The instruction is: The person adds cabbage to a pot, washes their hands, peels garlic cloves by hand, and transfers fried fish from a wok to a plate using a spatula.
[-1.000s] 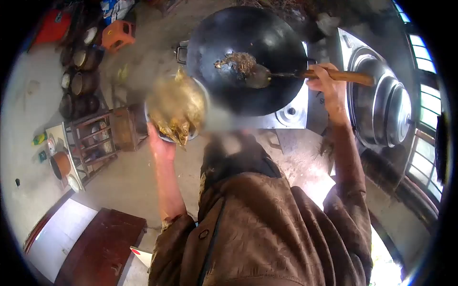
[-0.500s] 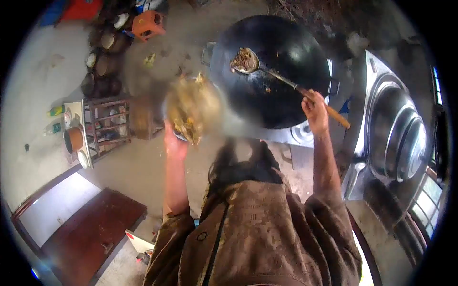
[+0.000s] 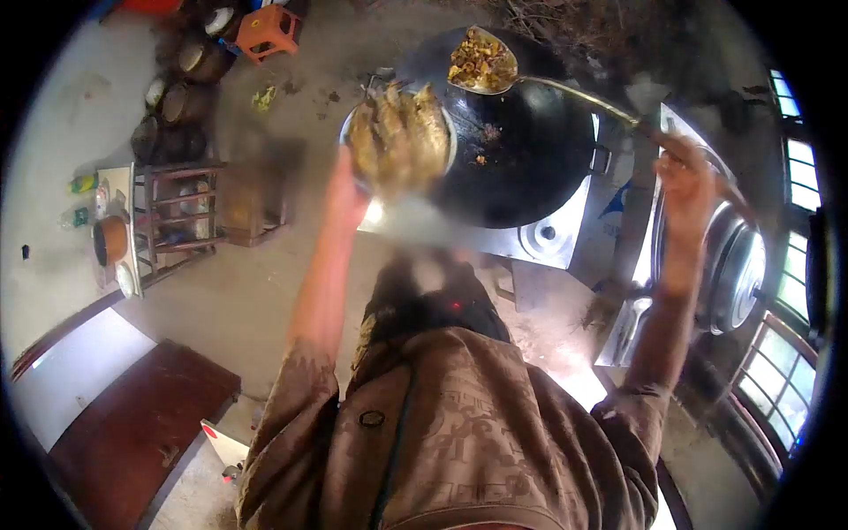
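My left hand (image 3: 347, 190) grips the side of a pale bowl (image 3: 453, 146) piled with long golden-brown pieces that look like fried fish (image 3: 402, 141). The bowl is over the left edge of a large black wok (image 3: 530, 168); steam or blur softens its lower side. In my right hand (image 3: 687, 185), closed round the wooden part of the handle, is a ladle (image 3: 579, 93). Its wide head holds chopped yellow-brown food (image 3: 480, 64) above the far part of the wok. A few food bits (image 3: 482, 160) lie on the wok's inner surface.
Right of the wok stands a metal-topped stove with a lidded steel pot (image 3: 735, 269) and a metal spoon-like utensil (image 3: 632, 327). An orange stool (image 3: 268, 34), several pots (image 3: 181, 104) and a wooden rack (image 3: 181, 212) stand left. A dark red cabinet (image 3: 146, 424) is lower left.
The bowl has moved right and slightly up, over the wok's edge. My right hand has gone right, and the loaded ladle head has risen toward the wok's far side.
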The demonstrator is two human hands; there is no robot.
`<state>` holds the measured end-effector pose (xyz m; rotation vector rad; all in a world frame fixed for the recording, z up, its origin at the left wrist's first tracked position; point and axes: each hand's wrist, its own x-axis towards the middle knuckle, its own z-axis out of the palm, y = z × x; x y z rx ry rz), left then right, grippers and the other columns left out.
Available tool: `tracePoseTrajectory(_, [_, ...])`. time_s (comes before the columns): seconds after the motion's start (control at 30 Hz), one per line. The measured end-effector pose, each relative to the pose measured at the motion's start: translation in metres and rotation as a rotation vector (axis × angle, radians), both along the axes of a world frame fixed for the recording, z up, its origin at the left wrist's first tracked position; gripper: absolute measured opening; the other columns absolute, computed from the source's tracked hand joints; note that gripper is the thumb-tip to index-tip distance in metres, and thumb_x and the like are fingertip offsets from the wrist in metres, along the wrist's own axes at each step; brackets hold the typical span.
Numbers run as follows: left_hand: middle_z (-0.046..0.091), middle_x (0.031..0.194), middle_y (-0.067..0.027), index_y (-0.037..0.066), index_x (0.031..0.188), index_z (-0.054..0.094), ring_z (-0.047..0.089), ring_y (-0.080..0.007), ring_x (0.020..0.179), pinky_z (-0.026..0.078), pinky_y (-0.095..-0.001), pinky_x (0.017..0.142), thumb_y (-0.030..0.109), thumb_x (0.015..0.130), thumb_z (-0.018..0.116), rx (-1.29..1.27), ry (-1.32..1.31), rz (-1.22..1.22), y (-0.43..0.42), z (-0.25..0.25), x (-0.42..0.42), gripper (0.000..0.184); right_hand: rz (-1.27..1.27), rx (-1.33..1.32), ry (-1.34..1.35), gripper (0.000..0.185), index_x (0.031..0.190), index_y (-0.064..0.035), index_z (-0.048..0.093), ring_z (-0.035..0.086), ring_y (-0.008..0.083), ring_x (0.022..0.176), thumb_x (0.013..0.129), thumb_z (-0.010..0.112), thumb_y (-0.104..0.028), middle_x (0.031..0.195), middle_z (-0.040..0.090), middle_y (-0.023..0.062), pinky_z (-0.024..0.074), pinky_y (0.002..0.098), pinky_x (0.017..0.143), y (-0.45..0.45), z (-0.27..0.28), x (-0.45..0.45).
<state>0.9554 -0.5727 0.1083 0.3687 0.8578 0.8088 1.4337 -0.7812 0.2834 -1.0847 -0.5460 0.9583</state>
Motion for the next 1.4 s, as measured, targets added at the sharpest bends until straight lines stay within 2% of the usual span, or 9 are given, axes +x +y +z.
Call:
tracePoseTrajectory(0.13, [0.044, 0.146, -0.0113, 0.008, 0.144, 0.037, 0.043, -0.0285, 0.132, 0.034, -0.0473, 0.111, 0.044, 0.103, 0.039, -0.039, -0.02, -0.046, 0.008, -0.005, 0.035, 0.056, 0.073, -0.276, -0.801, 0.033, 0.118, -0.0015, 0.061, 0.063, 0.0217, 0.105, 0.097, 0.053, -0.027, 0.124, 0.062, 0.0133, 0.0507, 0.0335, 0.088, 0.02, 0.103, 0.012])
tracePoseTrajectory(0.17, [0.045, 0.145, -0.0114, 0.007, 0.144, 0.038, 0.044, -0.0283, 0.132, 0.034, -0.0473, 0.111, 0.043, 0.103, 0.039, -0.056, -0.006, -0.058, 0.008, -0.006, 0.042, 0.055, 0.171, -0.109, -0.214, 0.034, 0.118, -0.0012, 0.061, 0.064, 0.0216, 0.104, 0.096, 0.055, -0.027, 0.123, 0.063, 0.0133, 0.0514, 0.0332, 0.087, 0.021, 0.119, 0.019])
tracePoseTrajectory(0.3, [0.051, 0.138, -0.0114, 0.006, 0.137, 0.046, 0.051, -0.0262, 0.125, 0.042, -0.045, 0.105, 0.044, 0.101, 0.045, -0.056, 0.037, -0.107, 0.004, 0.016, 0.066, 0.052, 0.206, -0.254, -0.27, 0.034, 0.118, -0.0017, 0.062, 0.064, 0.0214, 0.105, 0.096, 0.055, -0.027, 0.12, 0.065, 0.0135, 0.0512, 0.0338, 0.087, 0.046, 0.159, -0.013])
tracePoseTrajectory(0.63, [0.059, 0.129, -0.01, 0.006, 0.132, 0.051, 0.059, -0.0239, 0.114, 0.048, -0.0413, 0.098, 0.048, 0.096, 0.054, -0.037, 0.024, -0.103, -0.001, 0.029, 0.071, 0.056, 0.303, -0.383, -0.962, 0.045, 0.133, -0.0118, 0.052, 0.057, 0.0205, 0.122, 0.097, 0.057, -0.036, 0.129, 0.06, 0.0103, 0.046, 0.0306, 0.103, 0.078, 0.211, -0.091])
tracePoseTrajectory(0.77, [0.059, 0.129, -0.0104, 0.005, 0.132, 0.051, 0.059, -0.0237, 0.112, 0.049, -0.0422, 0.098, 0.048, 0.096, 0.054, -0.106, 0.005, -0.1, -0.003, 0.04, 0.067, 0.056, 0.371, -0.15, -1.378, 0.042, 0.115, 0.0003, 0.062, 0.067, 0.0207, 0.1, 0.094, 0.059, -0.036, 0.12, 0.063, 0.0162, 0.0531, 0.0276, 0.083, 0.072, 0.236, -0.114])
tracePoseTrajectory(0.93, [0.057, 0.133, -0.0105, 0.005, 0.134, 0.05, 0.056, -0.0244, 0.118, 0.046, -0.0439, 0.101, 0.05, 0.096, 0.053, -0.124, 0.015, -0.072, 0.002, 0.027, 0.06, 0.059, 0.87, -0.05, -1.405, 0.027, 0.119, -0.0104, 0.059, 0.06, 0.0173, 0.103, 0.095, 0.061, -0.022, 0.119, 0.058, 0.0097, 0.0483, 0.0317, 0.087, 0.051, 0.258, -0.137])
tracePoseTrajectory(1.1, [0.055, 0.135, -0.0097, 0.007, 0.136, 0.048, 0.055, -0.0254, 0.12, 0.045, -0.0441, 0.102, 0.049, 0.097, 0.05, -0.132, 0.04, -0.019, -0.002, 0.014, 0.056, 0.057, 0.294, -0.176, -1.435, 0.026, 0.112, -0.0078, 0.063, 0.065, 0.0166, 0.086, 0.088, 0.07, -0.015, 0.102, 0.065, 0.0073, 0.0516, 0.0235, 0.071, 0.003, 0.24, -0.083])
tracePoseTrajectory(1.23, [0.052, 0.138, -0.0104, 0.008, 0.138, 0.046, 0.052, -0.0264, 0.123, 0.043, -0.0447, 0.104, 0.048, 0.099, 0.046, -0.136, 0.033, 0.011, -0.004, 0.007, 0.046, 0.056, 0.032, -0.084, -1.383, 0.027, 0.114, -0.005, 0.065, 0.067, 0.0171, 0.092, 0.087, 0.067, -0.009, 0.113, 0.067, 0.0098, 0.0544, 0.0274, 0.077, -0.005, 0.192, -0.03])
tracePoseTrajectory(1.4, [0.046, 0.143, -0.0113, 0.008, 0.143, 0.04, 0.045, -0.0287, 0.13, 0.037, -0.0475, 0.109, 0.046, 0.101, 0.043, 0.052, -0.088, 0.054, -0.009, -0.002, -0.001, 0.057, 0.061, -0.06, -0.68, 0.034, 0.106, 0.0013, 0.066, 0.067, 0.0203, 0.08, 0.094, 0.059, -0.03, 0.104, 0.068, 0.0121, 0.0551, 0.0305, 0.07, 0.017, 0.057, -0.054])
